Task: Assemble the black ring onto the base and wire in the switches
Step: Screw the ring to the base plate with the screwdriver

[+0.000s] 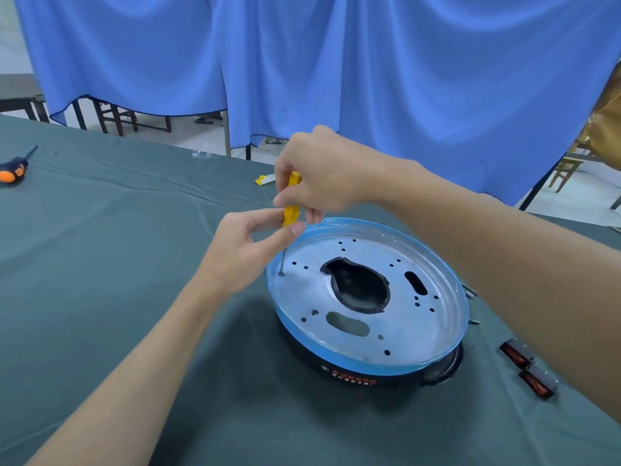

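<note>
Silver, hole-dotted base (pixel 403 317) atop black ring (pixel 304 356); left grip (pixel 242 250) and right grip (pixel 322 173) pinch yellow screwdriver (pixel 289 210).

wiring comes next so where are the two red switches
In the head view, the two red switches lie side by side on the green cloth at the lower right, just right of the base.

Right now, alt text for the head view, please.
The right hand grips a yellow screwdriver nearly upright while the left hand pinches its lower handle, tip on a screw in the metal base. Two red switches lie at right.
</note>
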